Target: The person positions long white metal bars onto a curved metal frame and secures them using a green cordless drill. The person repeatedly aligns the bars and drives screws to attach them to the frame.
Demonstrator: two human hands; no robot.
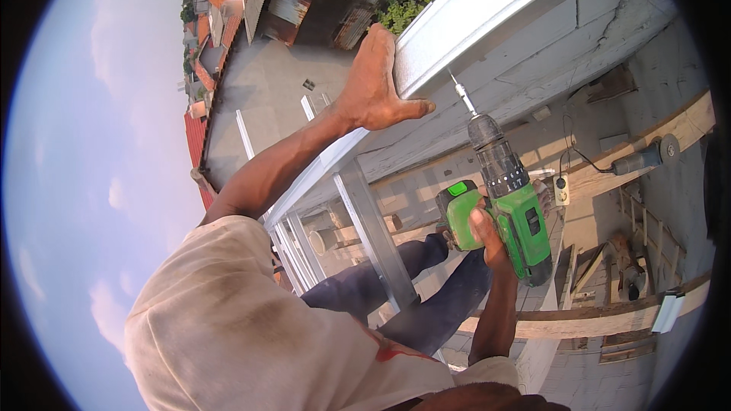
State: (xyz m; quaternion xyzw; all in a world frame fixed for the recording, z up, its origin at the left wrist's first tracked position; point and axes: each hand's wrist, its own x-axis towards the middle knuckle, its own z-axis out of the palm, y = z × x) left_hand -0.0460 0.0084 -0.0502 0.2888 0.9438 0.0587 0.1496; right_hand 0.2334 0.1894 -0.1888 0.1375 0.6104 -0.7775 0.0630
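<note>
A long silver-white metal channel [495, 0] runs diagonally along a grey block wall [548, 38]. My left hand [381, 87] grips its edge, fingers over the top and thumb stretched out underneath. In my right hand [491, 240] is a green and black cordless drill [525, 221], with its handle wrapped by my fingers. The drill points up, and its bit [463, 95] ends close to the channel's lower edge. Whether the tip touches the metal, I cannot tell. A green-topped battery [461, 213] sits at the base of the drill's handle.
An angle grinder [643, 158] lies on a wooden beam [689, 123], near a white socket block [562, 190] with a cable. Another beam [563, 326] crosses lower down, above a floor far below. Metal studs [373, 232] stand beside my legs. Rooftops [221, 11] lie beyond the wall.
</note>
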